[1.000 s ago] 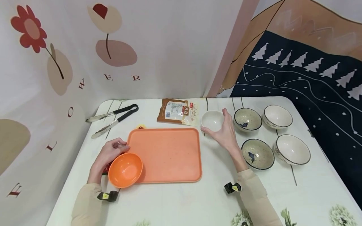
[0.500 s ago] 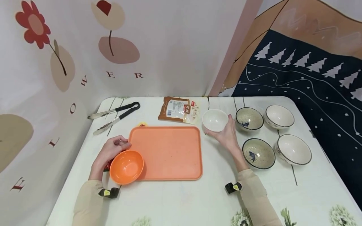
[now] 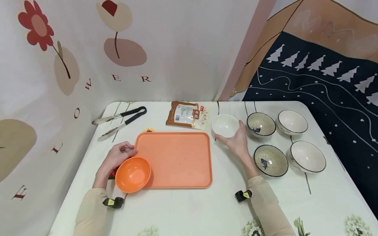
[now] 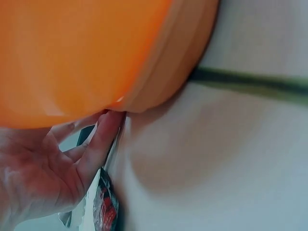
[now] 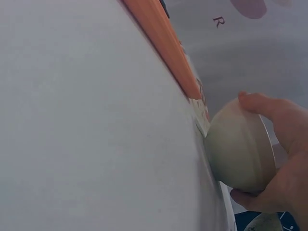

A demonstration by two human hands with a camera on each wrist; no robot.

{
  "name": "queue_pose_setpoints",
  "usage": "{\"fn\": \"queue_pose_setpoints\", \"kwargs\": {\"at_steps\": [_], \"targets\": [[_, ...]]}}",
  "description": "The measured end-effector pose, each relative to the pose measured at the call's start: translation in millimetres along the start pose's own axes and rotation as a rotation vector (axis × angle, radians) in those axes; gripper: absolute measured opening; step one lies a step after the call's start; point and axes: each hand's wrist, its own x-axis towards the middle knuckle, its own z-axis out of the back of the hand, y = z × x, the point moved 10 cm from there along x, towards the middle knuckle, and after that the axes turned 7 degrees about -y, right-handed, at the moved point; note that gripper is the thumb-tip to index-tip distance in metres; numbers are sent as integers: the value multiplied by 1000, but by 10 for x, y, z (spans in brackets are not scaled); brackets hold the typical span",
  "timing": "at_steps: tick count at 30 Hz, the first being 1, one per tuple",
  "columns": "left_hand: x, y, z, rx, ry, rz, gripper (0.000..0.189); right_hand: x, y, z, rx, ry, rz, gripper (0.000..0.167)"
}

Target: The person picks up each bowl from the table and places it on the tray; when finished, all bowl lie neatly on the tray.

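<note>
My right hand (image 3: pixel 236 141) holds a small white bowl (image 3: pixel 225 124) by its near right side, thumb and fingers spread around it. In the right wrist view the bowl (image 5: pixel 238 147) shows its outer wall, with digits on opposite sides. At the tray's left edge is my left hand (image 3: pixel 115 155), fingers bent and thumb close to the rim. An orange bowl (image 3: pixel 133 175) sits just in front of it, overlapping the orange tray (image 3: pixel 180 160). The left wrist view has this bowl (image 4: pixel 72 62) covering part of the hand; whether the fingers grip anything is hidden.
Black-handled tongs (image 3: pixel 127 119) lie back left. A brown and cream food packet (image 3: pixel 184 114) lies behind the tray. Several patterned bowls stand at right, among them a speckled bowl (image 3: pixel 270 160) and a white bowl (image 3: pixel 307 156). A red package (image 4: pixel 106 209) is partly hidden by the left hand.
My right hand has shifted slightly nearer along the white bowl, uncovering more of its inside. The left hand, tray and orange bowl keep their places; the head view has moved slightly.
</note>
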Motion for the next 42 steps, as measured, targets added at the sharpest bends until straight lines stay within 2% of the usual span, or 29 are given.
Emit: {"fn": "queue_pose_setpoints", "kwargs": {"at_steps": [7, 13, 18, 23, 27, 35, 42], "targets": [[-2, -10, -15, 1, -9, -11, 36, -3, -54, 57, -6, -103, -15, 118], [-12, 2, 6, -1, -17, -19, 37, -24, -36, 75, 17, -141, 3, 112], [-22, 16, 5, -10, -15, -23, 37, -44, 38, 67, 53, -140, 35, 111], [-12, 19, 8, -17, -13, -12, 37, -73, 183, 7, 99, -108, 74, 113], [4, 17, 10, -22, -19, -9, 37, -93, 353, -105, 117, -53, 127, 113], [28, 32, 14, -24, -24, -11, 34, -170, 689, -469, 154, 103, 171, 115], [15, 40, 12, -40, -15, -8, 37, -313, 1011, -799, 172, 216, 252, 114]]}}
